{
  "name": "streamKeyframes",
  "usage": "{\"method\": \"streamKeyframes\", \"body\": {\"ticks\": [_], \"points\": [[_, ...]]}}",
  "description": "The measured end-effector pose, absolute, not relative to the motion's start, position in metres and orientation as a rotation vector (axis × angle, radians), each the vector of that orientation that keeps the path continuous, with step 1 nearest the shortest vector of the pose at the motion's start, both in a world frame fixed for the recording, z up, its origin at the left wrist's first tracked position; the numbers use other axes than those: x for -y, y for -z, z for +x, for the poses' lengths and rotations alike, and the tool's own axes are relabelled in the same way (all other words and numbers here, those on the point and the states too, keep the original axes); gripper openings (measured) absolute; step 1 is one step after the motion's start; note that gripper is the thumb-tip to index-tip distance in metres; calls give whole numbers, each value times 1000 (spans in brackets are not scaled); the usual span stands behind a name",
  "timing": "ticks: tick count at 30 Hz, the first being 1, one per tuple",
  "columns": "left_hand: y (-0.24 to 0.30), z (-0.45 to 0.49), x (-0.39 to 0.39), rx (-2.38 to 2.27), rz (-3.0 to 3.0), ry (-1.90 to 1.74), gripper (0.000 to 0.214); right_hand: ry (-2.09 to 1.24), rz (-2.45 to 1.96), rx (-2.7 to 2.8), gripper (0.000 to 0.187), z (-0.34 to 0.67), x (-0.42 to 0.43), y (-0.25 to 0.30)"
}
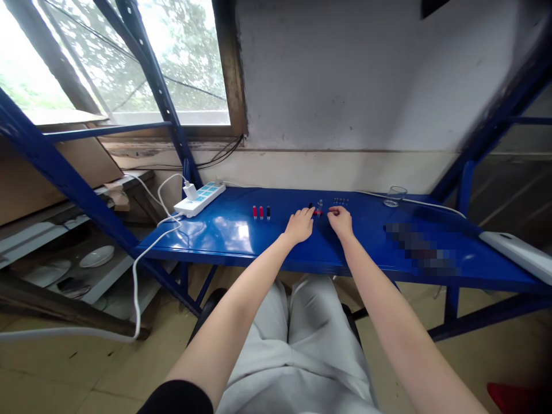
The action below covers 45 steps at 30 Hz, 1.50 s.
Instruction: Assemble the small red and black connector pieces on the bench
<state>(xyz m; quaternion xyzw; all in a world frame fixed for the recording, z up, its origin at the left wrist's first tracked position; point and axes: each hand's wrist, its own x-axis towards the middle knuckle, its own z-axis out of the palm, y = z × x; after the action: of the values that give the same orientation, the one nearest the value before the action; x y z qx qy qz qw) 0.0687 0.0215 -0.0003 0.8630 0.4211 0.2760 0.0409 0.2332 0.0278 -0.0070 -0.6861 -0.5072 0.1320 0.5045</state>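
My left hand (299,225) lies palm down on the blue table, fingers stretched out, its fingertips beside a small red piece (318,213). Whether they press on that piece I cannot tell. A small black piece (310,205) and a small clear-and-metal piece (319,204) are just beyond. To the right, my right hand (341,222) is closed, thumb and forefinger together; whatever is between them is too small to make out. Several tiny metal pieces (341,201) lie behind it. Left of my hands stand two red tubes (257,213) and one black tube (268,213).
On the blue table (207,238), a white power strip (200,199) with a plugged-in cable sits at the left. A clear glass (394,196) stands back right, near a blurred dark object (420,248). A white device (520,253) rests at the right edge. Blue posts rise at both ends.
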Motion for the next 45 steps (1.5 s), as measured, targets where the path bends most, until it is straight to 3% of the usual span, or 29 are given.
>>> {"method": "streamKeyframes", "body": {"ticks": [11, 24, 38, 45], "points": [[-2, 72, -29, -1438, 2629, -791, 34, -241, -2049, 1549, 27, 219, -39, 3], [0, 70, -34, -1396, 2605, -890, 37, -293, -2000, 1404, 16, 217, -42, 2], [-19, 128, -45, -1505, 2589, -285, 56, -263, -1738, 1119, 16, 241, -13, 1], [-27, 141, -48, -1587, 2587, -201, 31, -259, -1737, 1152, 18, 239, -12, 0]]}}
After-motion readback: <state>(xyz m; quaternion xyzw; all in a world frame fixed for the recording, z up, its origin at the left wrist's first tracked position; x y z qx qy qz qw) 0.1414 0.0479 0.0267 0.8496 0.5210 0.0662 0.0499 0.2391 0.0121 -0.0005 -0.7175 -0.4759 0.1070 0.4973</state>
